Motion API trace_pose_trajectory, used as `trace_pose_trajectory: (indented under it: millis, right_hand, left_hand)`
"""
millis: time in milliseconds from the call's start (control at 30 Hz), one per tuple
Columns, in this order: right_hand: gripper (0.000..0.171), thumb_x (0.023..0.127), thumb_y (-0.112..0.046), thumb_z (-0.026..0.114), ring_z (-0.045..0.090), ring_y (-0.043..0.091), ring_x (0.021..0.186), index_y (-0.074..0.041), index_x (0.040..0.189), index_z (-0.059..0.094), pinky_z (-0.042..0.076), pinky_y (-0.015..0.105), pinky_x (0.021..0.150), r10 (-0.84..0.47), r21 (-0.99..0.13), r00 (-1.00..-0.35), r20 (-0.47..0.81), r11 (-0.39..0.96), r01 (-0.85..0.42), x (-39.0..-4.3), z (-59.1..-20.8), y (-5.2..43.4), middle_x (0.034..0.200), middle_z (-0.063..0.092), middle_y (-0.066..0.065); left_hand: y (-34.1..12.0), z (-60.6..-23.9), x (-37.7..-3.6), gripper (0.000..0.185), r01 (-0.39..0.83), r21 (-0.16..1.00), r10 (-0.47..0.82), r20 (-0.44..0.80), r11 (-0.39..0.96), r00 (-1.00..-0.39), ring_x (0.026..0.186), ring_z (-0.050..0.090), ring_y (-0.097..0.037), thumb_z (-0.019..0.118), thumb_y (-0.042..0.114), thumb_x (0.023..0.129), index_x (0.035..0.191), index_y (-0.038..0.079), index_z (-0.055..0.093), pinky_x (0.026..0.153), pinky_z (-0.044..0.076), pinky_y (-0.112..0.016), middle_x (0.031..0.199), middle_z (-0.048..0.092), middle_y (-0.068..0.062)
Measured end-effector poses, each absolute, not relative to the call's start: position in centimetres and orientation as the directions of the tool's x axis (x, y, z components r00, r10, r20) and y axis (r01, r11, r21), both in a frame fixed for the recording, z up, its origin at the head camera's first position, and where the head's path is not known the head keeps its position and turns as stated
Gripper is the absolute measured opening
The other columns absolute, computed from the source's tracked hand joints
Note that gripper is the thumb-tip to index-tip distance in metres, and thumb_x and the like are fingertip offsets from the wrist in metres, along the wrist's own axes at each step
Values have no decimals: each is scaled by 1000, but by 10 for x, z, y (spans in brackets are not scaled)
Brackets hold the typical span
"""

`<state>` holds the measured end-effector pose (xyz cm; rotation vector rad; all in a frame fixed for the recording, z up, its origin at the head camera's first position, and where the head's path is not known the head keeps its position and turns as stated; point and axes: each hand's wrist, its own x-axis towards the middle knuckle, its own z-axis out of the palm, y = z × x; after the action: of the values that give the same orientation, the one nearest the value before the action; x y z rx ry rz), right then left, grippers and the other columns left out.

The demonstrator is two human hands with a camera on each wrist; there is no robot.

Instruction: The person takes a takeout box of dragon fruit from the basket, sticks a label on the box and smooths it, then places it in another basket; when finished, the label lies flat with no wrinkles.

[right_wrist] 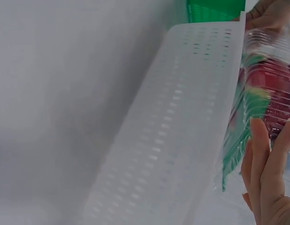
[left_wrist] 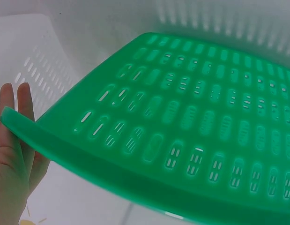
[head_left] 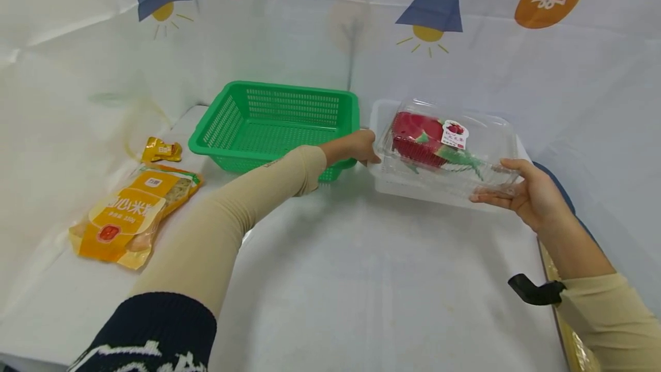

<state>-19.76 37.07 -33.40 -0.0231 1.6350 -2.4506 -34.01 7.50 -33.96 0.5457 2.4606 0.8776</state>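
Clear box (head_left: 448, 151) with red fruit sits over white basket (head_left: 382, 182), both hands gripping its ends; left wrist: straight fingers (left_wrist: 16, 122) beside green basket (left_wrist: 182, 131); right wrist: fingers (right_wrist: 264, 164) flat on box; keep it level

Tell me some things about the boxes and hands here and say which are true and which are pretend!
1. The clear box has something red inside. True.
2. The green basket is full of snacks. False: nothing shows in it.
3. Both hands are on the clear box, the left hand at one end, the right hand at the other. True.
4. The yellow packet lies inside the white basket. False: it lies on the table, left of the green basket.
5. The clear box is over the white basket. True.
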Motion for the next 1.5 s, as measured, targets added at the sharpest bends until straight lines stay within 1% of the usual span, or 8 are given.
trace_pose_trajectory:
  millis: [300, 467, 633, 900, 1000, 1133, 1400, 1500]
  right_hand:
    - [17, 102, -15, 39, 65, 45, 81, -4, 111, 49, 54, 47, 71, -180, -895, -977, -119, -407, 184, -208, -330, 377, 103, 66, 15]
    - [16, 102, -16, 41, 65, 46, 80, -2, 108, 47, 54, 46, 71, -176, -894, -973, -149, -397, 208, -216, -326, 379, 101, 66, 16]
    - [16, 102, -17, 42, 65, 45, 78, -4, 111, 46, 55, 45, 70, -173, -906, -971, -165, -363, 218, -221, -325, 381, 99, 67, 15]
    - [15, 101, -18, 44, 66, 44, 76, -6, 109, 49, 55, 46, 69, -155, -910, -965, -212, -328, 253, -228, -322, 385, 95, 68, 15]
    - [17, 101, -18, 45, 66, 43, 74, -7, 113, 43, 55, 46, 69, -144, -912, -961, -237, -308, 271, -232, -320, 385, 93, 67, 14]
    - [25, 100, -18, 46, 67, 42, 72, -11, 119, 32, 55, 46, 68, -123, -914, -953, -277, -271, 301, -238, -318, 385, 90, 67, 15]
    - [28, 97, -24, 54, 68, 39, 73, -18, 117, 35, 55, 45, 70, -61, -904, -924, -377, -194, 381, -253, -323, 383, 86, 65, 12]
    - [29, 97, -24, 54, 67, 40, 73, -17, 117, 35, 55, 46, 70, -61, -900, -918, -391, -185, 396, -258, -325, 384, 87, 63, 13]
  left_hand:
    - [77, -343, -342, 41, 195, 650, 488, -306, 734, -817, 87, 61, -18, 65, 13, 91, 123, -4, 45, 75, 51, -23, 114, 53, -14]
    - [76, -342, -342, 42, 206, 637, 489, -305, 742, -817, 85, 60, -17, 65, 13, 91, 123, -4, 45, 76, 51, -23, 114, 53, -14]
    - [75, -340, -341, 41, 253, 604, 504, -291, 756, -813, 79, 59, -15, 64, 15, 91, 123, -4, 46, 74, 50, -23, 114, 54, -15]
    - [77, -340, -341, 39, 256, 578, 494, -300, 775, -816, 77, 59, -14, 64, 16, 92, 122, -3, 47, 77, 50, -23, 110, 56, -12]
    - [76, -339, -340, 39, 251, 584, 494, -303, 772, -815, 76, 59, -14, 63, 16, 92, 122, -3, 46, 78, 50, -24, 109, 56, -13]
    - [76, -339, -339, 42, 259, 580, 498, -300, 772, -814, 75, 57, -13, 63, 17, 92, 124, -4, 46, 74, 50, -22, 109, 55, -13]
    - [75, -340, -339, 46, 239, 591, 491, -310, 771, -814, 82, 57, -15, 63, 16, 92, 128, -5, 44, 71, 49, -20, 115, 53, -13]
    - [76, -340, -340, 47, 237, 595, 489, -306, 768, -817, 83, 57, -15, 64, 16, 92, 129, -5, 44, 71, 50, -20, 116, 53, -14]
